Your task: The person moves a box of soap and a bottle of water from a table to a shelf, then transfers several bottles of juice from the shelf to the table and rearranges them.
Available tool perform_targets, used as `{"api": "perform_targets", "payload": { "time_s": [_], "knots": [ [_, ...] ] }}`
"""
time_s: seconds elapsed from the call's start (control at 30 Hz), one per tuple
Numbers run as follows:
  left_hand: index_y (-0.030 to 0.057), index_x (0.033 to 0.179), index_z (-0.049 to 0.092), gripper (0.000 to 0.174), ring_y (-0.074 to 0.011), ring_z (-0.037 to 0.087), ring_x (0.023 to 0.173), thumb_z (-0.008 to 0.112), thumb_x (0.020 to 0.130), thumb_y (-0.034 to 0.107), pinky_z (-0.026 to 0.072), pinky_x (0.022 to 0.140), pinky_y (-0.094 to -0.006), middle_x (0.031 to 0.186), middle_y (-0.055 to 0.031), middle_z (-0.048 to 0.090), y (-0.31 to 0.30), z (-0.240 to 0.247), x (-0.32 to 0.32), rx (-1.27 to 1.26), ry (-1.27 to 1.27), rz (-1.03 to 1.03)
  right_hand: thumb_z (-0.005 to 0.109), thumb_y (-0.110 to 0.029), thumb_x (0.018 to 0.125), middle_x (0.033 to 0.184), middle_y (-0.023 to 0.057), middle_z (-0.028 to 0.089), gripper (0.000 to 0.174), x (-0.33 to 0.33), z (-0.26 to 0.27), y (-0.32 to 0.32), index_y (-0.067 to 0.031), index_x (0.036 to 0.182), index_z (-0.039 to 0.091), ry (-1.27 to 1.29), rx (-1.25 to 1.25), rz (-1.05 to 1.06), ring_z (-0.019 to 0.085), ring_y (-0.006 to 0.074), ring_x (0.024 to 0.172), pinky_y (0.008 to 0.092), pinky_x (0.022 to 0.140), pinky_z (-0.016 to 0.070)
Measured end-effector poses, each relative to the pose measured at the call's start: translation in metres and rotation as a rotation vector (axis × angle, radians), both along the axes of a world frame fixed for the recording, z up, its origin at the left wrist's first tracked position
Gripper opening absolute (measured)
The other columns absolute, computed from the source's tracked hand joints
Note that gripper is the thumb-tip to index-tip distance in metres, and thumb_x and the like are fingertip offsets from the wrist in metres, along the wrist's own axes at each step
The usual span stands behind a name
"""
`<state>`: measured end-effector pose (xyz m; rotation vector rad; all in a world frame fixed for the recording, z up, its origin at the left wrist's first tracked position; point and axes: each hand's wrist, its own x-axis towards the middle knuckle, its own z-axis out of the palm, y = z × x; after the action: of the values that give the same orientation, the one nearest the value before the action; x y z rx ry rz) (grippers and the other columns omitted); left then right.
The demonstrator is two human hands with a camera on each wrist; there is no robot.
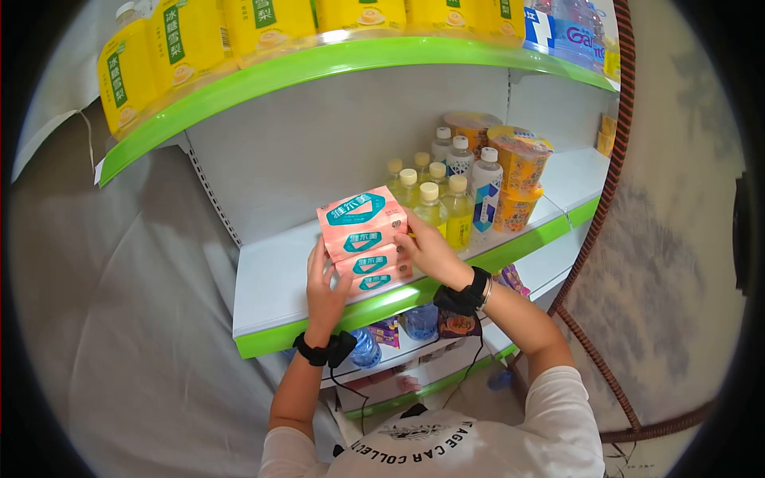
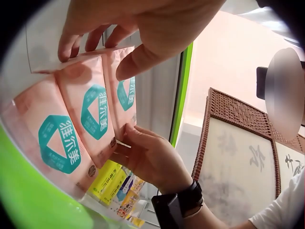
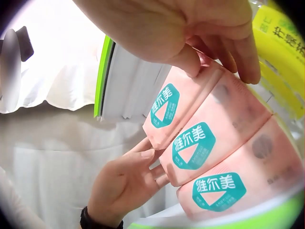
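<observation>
Three pink tissue packs with teal labels stand stacked near the front edge of the white shelf. My left hand holds the stack's left end, with its thumb on the front and its fingers around the side. At the other end, my right hand grips the top pack. In the right wrist view, the right thumb presses the top pack's front while the fingers reach over its end. The lower packs sit beneath in line, their labels facing out.
Yellow-capped drink bottles stand just right of the packs, beside white-capped bottles and stacked instant noodle cups. Overhead, a green-edged shelf carries large yellow drink packs. Grey cloth hangs at left. Snacks and bottles lie below.
</observation>
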<state>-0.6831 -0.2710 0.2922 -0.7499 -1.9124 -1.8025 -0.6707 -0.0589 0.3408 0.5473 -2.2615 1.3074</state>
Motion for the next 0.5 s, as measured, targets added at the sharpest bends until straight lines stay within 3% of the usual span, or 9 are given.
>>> {"api": "perform_targets", "payload": {
  "time_s": [0.13, 0.2, 0.27, 0.37, 0.47, 0.5],
  "knots": [
    [-0.0007, 0.135, 0.032, 0.063, -0.0266, 0.042, 0.121, 0.058, 0.077, -0.003, 0.0395, 0.098, -0.0382, 0.133, -0.0137, 0.034, -0.009, 0.002, 0.016, -0.034, 0.021, 0.055, 0.054, -0.007, 0.084, 0.107, 0.0254, 0.056, 0.05, 0.009, -0.007, 0.003, 0.0009, 0.13, 0.034, -0.004, 0.001, -0.021, 0.054, 0.0404, 0.098, 0.0418, 0.084, 0.0444],
    [-0.0007, 0.133, 0.034, 0.06, -0.0269, 0.042, 0.121, 0.058, 0.077, -0.003, 0.0396, 0.097, -0.0379, 0.133, -0.0139, 0.035, -0.02, -0.002, 0.029, -0.075, 0.087, 0.097, 0.055, -0.007, 0.085, 0.114, 0.0247, 0.054, 0.048, 0.032, -0.008, 0.006, 0.0002, 0.129, 0.038, 0.232, 0.15, -0.144, 0.056, 0.036, 0.102, 0.0388, 0.085, 0.0456],
    [-0.0013, 0.125, 0.042, 0.051, -0.0274, 0.045, 0.118, 0.058, 0.077, -0.003, 0.04, 0.095, -0.0363, 0.129, -0.0151, 0.042, -0.033, -0.009, 0.046, -0.232, 0.21, 0.097, 0.056, -0.007, 0.085, 0.116, 0.0247, 0.053, 0.046, 0.062, -0.005, 0.008, 0.0012, 0.127, 0.04, 0.253, 0.188, -0.147, 0.055, 0.0361, 0.104, 0.0389, 0.086, 0.0448],
    [0.0009, 0.101, 0.061, 0.025, -0.0294, 0.061, 0.091, 0.061, 0.076, 0.001, 0.046, 0.082, -0.0355, 0.097, -0.0148, 0.064, -0.041, -0.024, 0.071, -0.351, 0.196, -0.053, 0.059, -0.009, 0.084, 0.117, 0.0234, 0.053, 0.042, 0.099, -0.036, 0.01, 0.0015, 0.122, 0.045, 0.163, 0.197, -0.138, 0.054, 0.0357, 0.105, 0.0382, 0.088, 0.0442],
    [-0.0006, 0.093, 0.064, 0.013, -0.0227, 0.063, 0.084, 0.058, 0.082, 0.002, 0.0476, 0.077, -0.0306, 0.091, -0.0125, 0.066, -0.035, -0.052, 0.083, -0.346, 0.028, -0.334, 0.06, -0.008, 0.082, 0.101, 0.0165, 0.06, 0.037, 0.13, -0.078, 0.001, -0.0004, 0.117, 0.052, 0.032, 0.062, -0.133, 0.061, 0.0285, 0.088, 0.0356, 0.075, 0.0481],
    [-0.0006, 0.093, 0.064, 0.013, -0.0227, 0.063, 0.084, 0.058, 0.082, 0.002, 0.0476, 0.077, -0.0306, 0.091, -0.0125, 0.066, -0.029, -0.066, 0.085, -0.355, 0.034, -0.379, 0.059, -0.01, 0.083, 0.105, 0.0198, 0.059, 0.035, 0.14, -0.096, -0.002, -0.0009, 0.116, 0.053, -0.111, -0.003, -0.138, 0.061, 0.032, 0.091, 0.0373, 0.079, 0.0479]
  ]
}}
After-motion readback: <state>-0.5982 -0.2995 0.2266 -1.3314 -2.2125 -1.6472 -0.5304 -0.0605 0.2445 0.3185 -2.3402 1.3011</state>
